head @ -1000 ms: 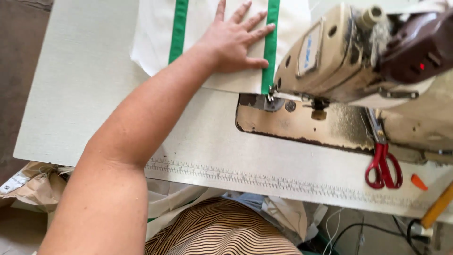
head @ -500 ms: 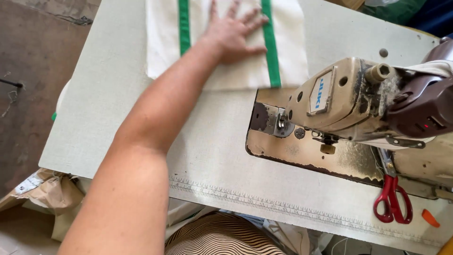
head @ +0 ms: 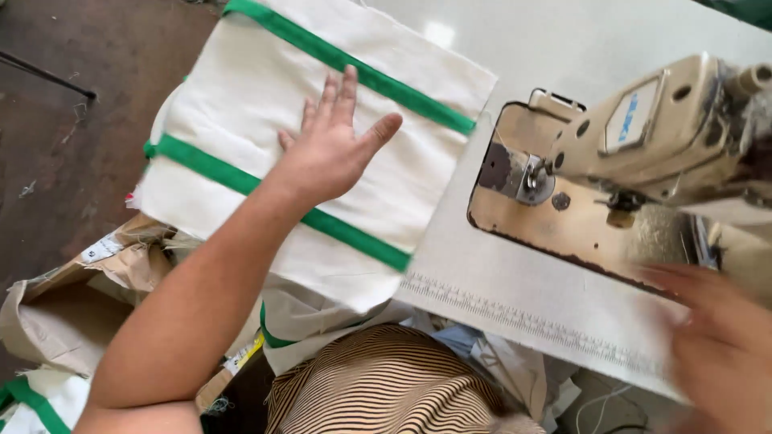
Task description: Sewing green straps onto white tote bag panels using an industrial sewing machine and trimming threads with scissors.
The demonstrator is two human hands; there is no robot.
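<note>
Cream fabric panel [head: 265,145] with two green bands [head: 346,58], lying flat over the left end of the white table [head: 523,48], its near corner hanging past the table's front edge. Left hand [head: 330,149] pressing palm-down on the panel between the two bands, fingers [head: 347,88] spread apart and flat, thumb angled out to the right, clamping nothing. Farther green band running just beyond the fingertips; nearer green band [head: 217,173] passing under the wrist and forearm.

Right hand [head: 716,337] hovering low at the right, over the table's front edge, well apart from the panel; too blurred by motion to tell whether the fingers are apart or together, or touching anything.

Beige industrial sewing machine [head: 643,137] standing to the right of the left fingers, its worn metal bed plate [head: 563,225] just beside the panel's right edge, not touching it. Printed ruler strip [head: 515,317] running along the table's front edge, between the panel corner and the right hand.

Striped garment [head: 386,386] showing below the table edge, beneath the left forearm. More cream and green fabric [head: 297,321] bunching under the overhanging panel corner. Crumpled brown paper [head: 72,297] lying on the dark floor [head: 72,161], off to the left of the forearm.
</note>
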